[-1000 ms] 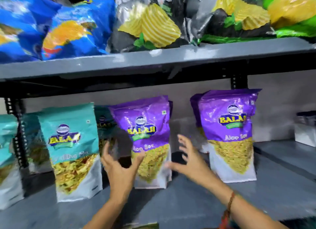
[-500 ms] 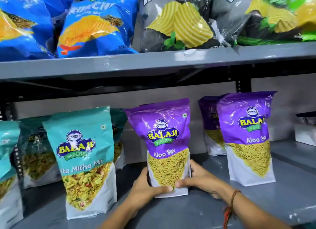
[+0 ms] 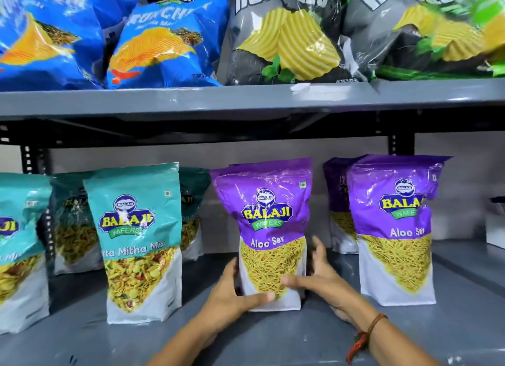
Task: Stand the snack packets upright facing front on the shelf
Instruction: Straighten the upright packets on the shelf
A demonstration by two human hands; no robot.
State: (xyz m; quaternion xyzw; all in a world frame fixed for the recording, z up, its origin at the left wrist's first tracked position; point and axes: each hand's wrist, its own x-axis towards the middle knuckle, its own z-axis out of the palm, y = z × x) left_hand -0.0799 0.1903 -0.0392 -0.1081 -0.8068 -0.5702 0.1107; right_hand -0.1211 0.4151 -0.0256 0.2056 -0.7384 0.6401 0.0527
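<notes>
Head view, centre of the frame: a purple Aloo Sev packet stands upright on the grey lower shelf, its printed front facing the camera. The left hand clasps its lower left edge, thumb laid across the white base. The right hand cups the lower right edge, thumb on the front, fingers spread loosely along the side.

Right of centre stands a second purple packet, also upright and front-facing, with another purple one partly hidden behind it. Left of centre stands a teal Mitha Mix packet, with more teal packets behind it and one at the left edge. A red thread bracelet sits on the right wrist.

Across the top of the frame, the upper shelf carries blue chip bags on the left and grey-green chip bags on the right.
</notes>
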